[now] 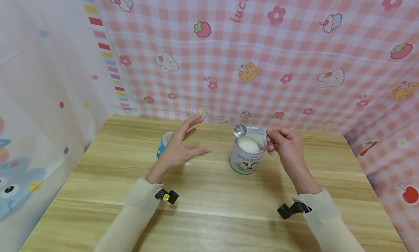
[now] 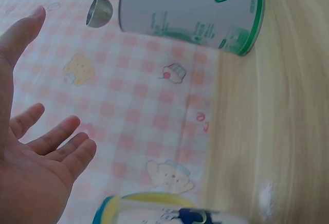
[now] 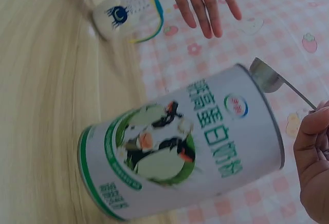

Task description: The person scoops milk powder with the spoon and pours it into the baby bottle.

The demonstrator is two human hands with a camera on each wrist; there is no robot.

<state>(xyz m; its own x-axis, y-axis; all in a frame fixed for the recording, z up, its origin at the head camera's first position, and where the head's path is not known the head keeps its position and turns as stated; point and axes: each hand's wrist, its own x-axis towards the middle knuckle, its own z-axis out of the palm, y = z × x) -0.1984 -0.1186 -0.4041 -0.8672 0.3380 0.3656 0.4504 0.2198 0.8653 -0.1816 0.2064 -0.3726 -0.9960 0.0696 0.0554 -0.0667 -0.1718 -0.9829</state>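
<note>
A white milk powder tin (image 1: 245,161) with a green base band and a cow picture stands uncovered on the table, pale powder visible inside. My right hand (image 1: 285,144) is at its right rim, pinching the handle of a metal measuring scoop (image 1: 240,130). The scoop's bowl hangs over the rim on the tin's far side. To the left, my left hand (image 1: 178,146) is spread with thumb apart from the fingers and holds nothing. Behind it, partly hidden, stands a cup (image 3: 123,16) with blue and yellow parts and a dark printed figure.
The wood-grain table (image 1: 209,215) runs back to a pink checked cloth (image 1: 209,63) hanging behind it. Another patterned cloth (image 1: 49,81), white with dots, hangs along the left side. Both wrists carry small black camera mounts (image 1: 166,196).
</note>
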